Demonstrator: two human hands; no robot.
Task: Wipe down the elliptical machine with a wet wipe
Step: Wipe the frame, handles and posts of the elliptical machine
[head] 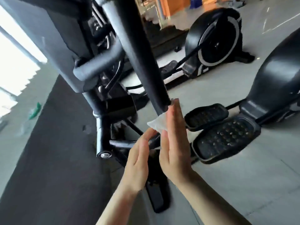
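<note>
The black elliptical machine fills the view; its padded handlebar pole (139, 52) runs diagonally down to the middle of the picture. A white wet wipe (156, 124) sits just below the pole's lower end. My right hand (174, 138) has straight fingers and the wipe lies against its palm side, the fingertips reaching the pole's end. My left hand (138, 161) is beside it, fingers straight, with its fingertips touching the wipe's lower edge. Two black foot pedals (224, 138) lie to the right of the hands.
A second elliptical with a round flywheel cover (215, 36) stands at the back. A dark floor mat (53, 159) covers the left floor, grey tiles the right. A bright window is at far left, and a green scrap (34, 110) lies on the floor.
</note>
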